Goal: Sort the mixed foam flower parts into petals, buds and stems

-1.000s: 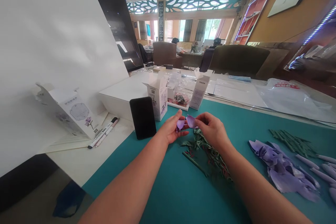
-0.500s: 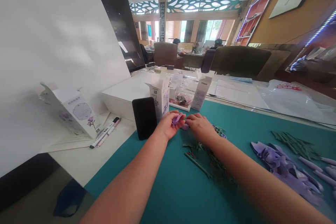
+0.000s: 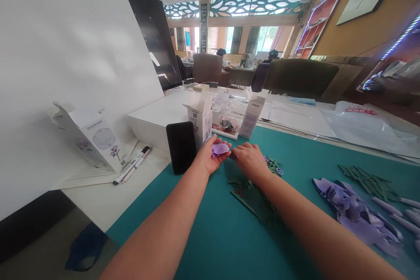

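Observation:
My left hand (image 3: pixel 210 157) is cupped palm-up over the teal mat (image 3: pixel 295 157), with a small purple petal piece (image 3: pixel 219 148) resting on its fingers. My right hand (image 3: pixel 250 160) meets it from the right, knuckles up, its fingertips closed at the petal's edge. Just below and right of both hands lies a pile of green stems and leaves (image 3: pixel 254 192). A black phone (image 3: pixel 181 147) stands upright directly left of my left hand.
Purple petals (image 3: pixel 356 212) and green stems (image 3: pixel 367 179) lie at the right. Open white cartons (image 3: pixel 201 122) (image 3: pixel 252 116), a white box (image 3: pixel 154 120), a leaflet (image 3: pixel 96 140) and two markers (image 3: pixel 131 165) stand at the back left. People sit at desks far behind.
Both hands moved away from me and lower, toward the cartons. The two petal pieces held apart a second ago are now together in my left palm.

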Demonstrator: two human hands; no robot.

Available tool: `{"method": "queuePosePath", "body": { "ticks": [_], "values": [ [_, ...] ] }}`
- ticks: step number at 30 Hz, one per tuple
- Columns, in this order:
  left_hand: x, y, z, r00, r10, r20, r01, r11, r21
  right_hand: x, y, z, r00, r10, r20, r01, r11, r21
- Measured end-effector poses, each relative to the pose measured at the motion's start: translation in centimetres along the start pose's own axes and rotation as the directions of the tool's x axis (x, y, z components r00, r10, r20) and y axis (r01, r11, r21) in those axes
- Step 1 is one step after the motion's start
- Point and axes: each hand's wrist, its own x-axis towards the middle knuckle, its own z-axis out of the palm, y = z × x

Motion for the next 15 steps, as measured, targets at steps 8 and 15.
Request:
{"method": "queuePosePath", "body": {
  "ticks": [8, 15],
  "values": [
    [0.2, -0.9, 0.2, 0.997, -0.051, -0.058, 0.056, 0.994, 0.091, 0.8, 1.1, -2.0, 0.918, 0.385, -0.096, -0.26, 0.767, 0.587],
    [-0.1, -1.6, 0.5, 0.992, -0.122, 0.012, 0.12, 0.987, 0.11, 1.2, 1.4, -2.1, 0.92, 0.373, -0.122, -0.237, 0.776, 0.584]
  ]
}}
